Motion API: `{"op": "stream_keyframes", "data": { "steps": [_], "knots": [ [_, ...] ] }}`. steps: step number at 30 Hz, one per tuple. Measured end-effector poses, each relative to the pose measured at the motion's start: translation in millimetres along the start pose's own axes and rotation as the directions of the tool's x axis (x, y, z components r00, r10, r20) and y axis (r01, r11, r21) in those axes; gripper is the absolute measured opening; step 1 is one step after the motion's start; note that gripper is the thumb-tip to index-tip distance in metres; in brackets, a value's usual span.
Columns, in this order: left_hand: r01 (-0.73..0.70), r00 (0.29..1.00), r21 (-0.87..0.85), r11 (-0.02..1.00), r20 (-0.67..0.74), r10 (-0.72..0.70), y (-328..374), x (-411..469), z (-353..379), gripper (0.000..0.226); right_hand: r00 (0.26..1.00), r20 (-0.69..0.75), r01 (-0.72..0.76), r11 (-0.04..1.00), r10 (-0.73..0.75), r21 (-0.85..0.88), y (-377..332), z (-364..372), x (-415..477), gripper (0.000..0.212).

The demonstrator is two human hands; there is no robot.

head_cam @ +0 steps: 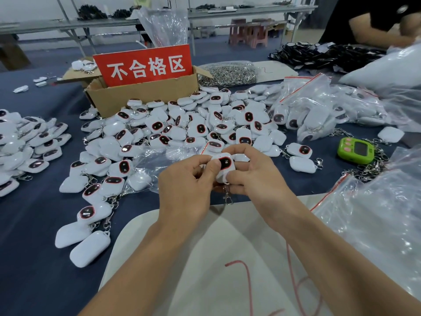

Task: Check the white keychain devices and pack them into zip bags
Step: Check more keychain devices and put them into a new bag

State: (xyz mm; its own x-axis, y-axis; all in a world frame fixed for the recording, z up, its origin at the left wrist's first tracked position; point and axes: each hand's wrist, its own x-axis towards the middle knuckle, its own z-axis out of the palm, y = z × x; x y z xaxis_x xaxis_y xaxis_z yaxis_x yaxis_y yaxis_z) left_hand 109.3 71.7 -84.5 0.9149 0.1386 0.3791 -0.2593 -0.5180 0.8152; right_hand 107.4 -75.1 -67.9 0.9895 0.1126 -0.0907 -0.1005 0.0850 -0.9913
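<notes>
- Pinched between left grip (186, 181) and right grip (257, 179): small white plastic keychain device with dark red-ringed screen (224, 166).
- Could slip into heaped white devices (193, 124) on loosening, mixing checked with unchecked.

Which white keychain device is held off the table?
The device gripped between the left hand and right hand, clasp dangling; every other one lies on the table or in bags.

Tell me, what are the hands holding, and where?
One white keychain device: the left hand pinches its left edge, the right hand its top and right side.
</notes>
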Motion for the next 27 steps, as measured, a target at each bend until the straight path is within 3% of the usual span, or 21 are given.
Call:
{"op": "stream_keyframes", "data": {
  "steps": [11,12,15,17,21,23,27],
  "knots": [
    [-0.002,1.000,0.013,1.000,-0.011,0.002,2.9,-2.7,2.0,0.017,0.983,-0.104,0.126,0.970,-0.150,-0.208,1.9,-1.2,-3.7,0.028],
    [0.008,1.000,0.010,1.000,-0.016,-0.008,3.6,-3.1,1.8,0.010,0.978,-0.107,0.144,0.955,-0.176,-0.258,2.6,-1.8,-3.1,0.028],
    [-0.023,1.000,0.049,0.999,-0.019,0.024,3.7,-4.0,-1.0,0.039,0.946,-0.076,0.237,0.833,-0.314,-0.499,6.2,-2.9,-3.9,0.030],
    [-0.057,0.998,0.087,0.995,-0.020,0.059,5.1,-3.8,-3.4,0.039,0.915,-0.067,0.289,0.763,-0.398,-0.578,8.0,-2.6,-5.6,0.033],
    [-0.055,0.993,0.187,0.981,-0.089,0.073,5.6,-5.6,-3.4,0.027,0.855,-0.140,0.345,0.747,-0.500,-0.568,6.1,-4.8,-3.6,0.029],
    [-0.045,0.991,0.188,0.981,-0.117,0.068,4.8,-6.2,-2.6,0.017,0.848,-0.165,0.342,0.758,-0.503,-0.556,5.8,-5.2,-2.7,0.030],
    [-0.045,0.993,0.172,0.984,-0.098,0.062,1.6,-6.5,-1.4,0.018,0.851,-0.189,0.324,0.773,-0.490,-0.545,5.9,-4.4,-3.2,0.031]
  ]
}}
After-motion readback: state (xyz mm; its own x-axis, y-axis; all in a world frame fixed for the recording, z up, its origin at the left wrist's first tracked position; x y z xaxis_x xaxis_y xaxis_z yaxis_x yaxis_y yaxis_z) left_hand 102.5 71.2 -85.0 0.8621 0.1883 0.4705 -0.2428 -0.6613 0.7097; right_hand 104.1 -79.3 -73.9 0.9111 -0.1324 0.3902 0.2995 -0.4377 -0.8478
